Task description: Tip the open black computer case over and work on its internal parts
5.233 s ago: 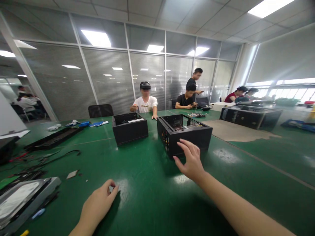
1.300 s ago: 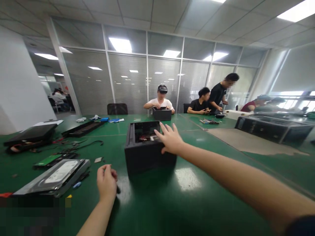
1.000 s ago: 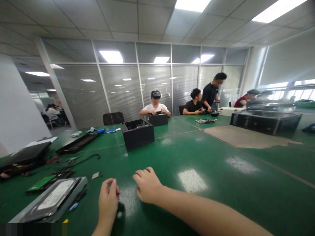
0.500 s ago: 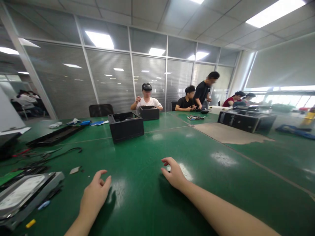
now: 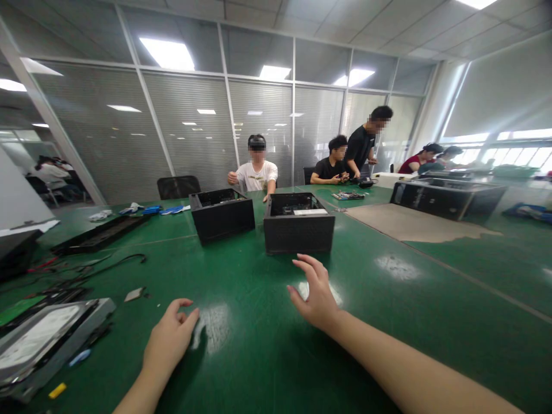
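My left hand (image 5: 170, 330) hovers over the green table (image 5: 241, 356), fingers curved and a gap showing between thumb and fingertips, with nothing in it. My right hand (image 5: 317, 296) is raised above the table with fingers spread, also holding nothing. Just beyond its fingertips stands an open-topped black computer case (image 5: 299, 234), with a white-labelled part visible inside. A second black case (image 5: 223, 219) sits to its left, angled a little. Left of my left hand lies a hard drive (image 5: 47, 339) with a white label, in a grey metal frame.
Cables (image 5: 99, 264), a small yellow piece (image 5: 57, 391) and a long black panel (image 5: 99, 234) lie on the left. Across the table a co-worker (image 5: 257, 172) sits with one hand near the cases. Cardboard (image 5: 414, 223) and a larger case (image 5: 444, 198) are at the right.
The black case near the seated co-worker has slid across the table towards me, close to my right hand. My right hand has lifted and spread its fingers. My left hand has barely moved.
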Demonstrator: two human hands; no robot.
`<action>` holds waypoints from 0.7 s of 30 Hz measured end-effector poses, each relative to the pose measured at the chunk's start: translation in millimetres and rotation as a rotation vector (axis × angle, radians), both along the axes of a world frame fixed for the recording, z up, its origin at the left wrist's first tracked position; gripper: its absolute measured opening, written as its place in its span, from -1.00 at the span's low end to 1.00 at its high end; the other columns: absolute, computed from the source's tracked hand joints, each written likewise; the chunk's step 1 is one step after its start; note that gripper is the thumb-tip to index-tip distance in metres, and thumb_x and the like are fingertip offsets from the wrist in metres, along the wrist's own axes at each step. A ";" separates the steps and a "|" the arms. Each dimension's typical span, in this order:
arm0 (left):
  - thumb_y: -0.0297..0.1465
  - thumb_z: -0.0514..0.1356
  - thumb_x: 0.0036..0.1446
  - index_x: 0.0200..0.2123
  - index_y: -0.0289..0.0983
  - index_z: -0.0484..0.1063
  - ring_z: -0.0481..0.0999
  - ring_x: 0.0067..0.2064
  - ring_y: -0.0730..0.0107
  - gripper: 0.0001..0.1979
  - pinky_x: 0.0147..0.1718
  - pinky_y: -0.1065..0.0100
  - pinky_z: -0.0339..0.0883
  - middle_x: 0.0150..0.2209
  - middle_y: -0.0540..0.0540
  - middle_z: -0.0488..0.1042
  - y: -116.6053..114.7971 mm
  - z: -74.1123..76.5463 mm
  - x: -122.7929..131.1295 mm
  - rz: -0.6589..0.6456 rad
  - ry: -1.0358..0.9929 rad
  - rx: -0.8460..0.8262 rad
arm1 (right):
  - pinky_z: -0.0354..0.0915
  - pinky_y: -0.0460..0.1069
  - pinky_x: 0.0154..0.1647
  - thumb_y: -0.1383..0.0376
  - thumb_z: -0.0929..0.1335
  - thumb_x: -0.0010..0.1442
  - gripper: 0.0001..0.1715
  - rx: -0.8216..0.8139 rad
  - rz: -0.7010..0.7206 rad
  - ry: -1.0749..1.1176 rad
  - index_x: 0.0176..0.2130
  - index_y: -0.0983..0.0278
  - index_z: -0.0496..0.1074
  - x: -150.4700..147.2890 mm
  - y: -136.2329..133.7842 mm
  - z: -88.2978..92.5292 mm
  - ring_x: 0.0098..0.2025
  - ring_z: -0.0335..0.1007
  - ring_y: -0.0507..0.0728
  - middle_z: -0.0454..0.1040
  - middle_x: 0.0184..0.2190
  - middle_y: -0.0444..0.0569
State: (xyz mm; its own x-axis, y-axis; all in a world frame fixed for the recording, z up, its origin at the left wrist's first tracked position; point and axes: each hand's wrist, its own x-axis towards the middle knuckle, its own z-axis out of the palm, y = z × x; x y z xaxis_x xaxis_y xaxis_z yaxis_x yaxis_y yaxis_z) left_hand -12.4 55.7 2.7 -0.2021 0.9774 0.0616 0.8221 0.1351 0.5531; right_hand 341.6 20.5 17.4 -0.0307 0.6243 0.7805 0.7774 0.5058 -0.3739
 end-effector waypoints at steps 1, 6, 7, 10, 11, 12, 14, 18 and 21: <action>-0.03 0.00 0.19 -0.05 -0.12 0.28 0.53 -0.41 0.22 -0.61 -0.38 0.33 0.24 -0.54 0.09 0.44 -0.1 -0.2 -0.1 -0.002 0.003 -0.007 | 0.03 0.22 0.27 0.20 0.34 0.18 -0.36 0.043 -0.065 -0.074 0.22 0.26 0.21 2.2 -3.8 11.4 0.31 0.05 0.30 0.15 0.28 0.21; -0.02 0.00 0.18 -0.05 -0.10 0.29 0.55 -0.34 0.20 -0.61 -0.40 0.34 0.22 -0.45 0.05 0.51 -0.3 2.3 2.2 -0.012 0.047 -0.056 | 0.02 0.24 0.19 -0.04 0.31 0.24 -0.27 -0.106 -0.367 -0.406 0.22 0.33 0.25 16.9 -14.2 70.5 0.25 0.14 0.40 0.24 0.25 0.30; -0.02 0.00 0.17 -0.06 -0.10 0.30 0.55 -0.32 0.20 -0.61 -0.41 0.34 0.21 -0.43 0.05 0.52 -0.8 3.7 3.3 -0.019 0.057 -0.062 | 0.08 0.22 0.12 -0.07 0.29 0.25 -0.34 -0.170 -0.396 -0.455 0.13 0.33 0.33 19.7 -13.8 78.1 0.16 0.26 0.38 0.38 0.13 0.28; -0.03 0.00 0.16 -0.07 -0.09 0.32 0.55 -0.30 0.18 -0.62 -0.43 0.34 0.20 -0.41 0.03 0.53 -3.1 8.4 6.4 -0.025 0.076 -0.073 | 0.14 0.16 -0.06 -0.09 0.27 0.28 -0.49 -0.290 -0.422 -0.569 -0.12 0.28 0.43 24.5 -12.7 90.0 -0.07 0.39 0.31 0.53 -0.16 0.14; -0.03 0.00 0.16 -0.07 -0.09 0.33 0.55 -0.30 0.18 -0.62 -0.43 0.34 0.20 -0.40 0.03 0.54 -3.9 9.7 7.2 -0.020 0.080 -0.077 | 0.14 0.14 -0.08 -0.08 0.27 0.29 -0.52 -0.307 -0.421 -0.585 -0.16 0.27 0.43 24.7 -13.9 91.8 -0.08 0.40 0.30 0.54 -0.19 0.11; -0.03 0.00 0.16 -0.07 -0.08 0.33 0.55 -0.29 0.17 -0.62 -0.43 0.34 0.20 -0.39 0.03 0.54 -4.6 10.7 7.7 -0.014 0.083 -0.080 | 0.13 0.13 -0.08 -0.06 0.27 0.30 -0.55 -0.319 -0.415 -0.591 -0.17 0.27 0.42 24.2 -16.7 93.3 -0.09 0.40 0.28 0.54 -0.20 0.09; -0.03 -0.01 0.16 -0.07 -0.09 0.33 0.55 -0.28 0.16 -0.62 -0.43 0.33 0.20 -0.37 0.02 0.55 -5.3 11.7 8.2 -0.009 0.083 -0.085 | 0.13 0.13 -0.08 -0.02 0.27 0.32 -0.59 -0.341 -0.388 -0.588 -0.19 0.26 0.43 21.0 -28.2 96.8 -0.10 0.40 0.27 0.54 -0.21 0.07; -0.02 -0.01 0.16 -0.08 -0.10 0.33 0.56 -0.29 0.17 -0.61 -0.44 0.33 0.21 -0.38 0.01 0.54 -3.4 9.2 5.7 -0.028 0.068 -0.070 | 0.15 0.17 -0.06 0.04 0.31 0.30 -0.66 -0.356 -0.269 -0.546 -0.18 0.25 0.45 7.5 -75.7 104.6 -0.12 0.41 0.27 0.54 -0.23 0.03; 0.00 0.00 0.15 -0.07 -0.12 0.35 0.56 -0.33 0.16 -0.57 -0.46 0.33 0.21 -0.40 -0.01 0.54 -1.6 6.4 3.2 -0.042 0.047 -0.054 | 0.22 0.16 -0.12 0.06 0.37 0.23 -0.72 -0.340 -0.108 -0.510 -0.21 0.20 0.46 -4.9 -120.4 103.5 -0.21 0.42 0.24 0.54 -0.29 -0.03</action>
State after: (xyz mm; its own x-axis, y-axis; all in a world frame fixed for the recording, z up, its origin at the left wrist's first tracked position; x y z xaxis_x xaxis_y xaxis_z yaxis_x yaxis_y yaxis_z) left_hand -9.2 54.1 9.1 -0.1592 0.9871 0.0171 0.8526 0.1287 0.5065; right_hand 336.7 -99.9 120.9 -0.2702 0.8557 0.4414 0.9406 0.3324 -0.0687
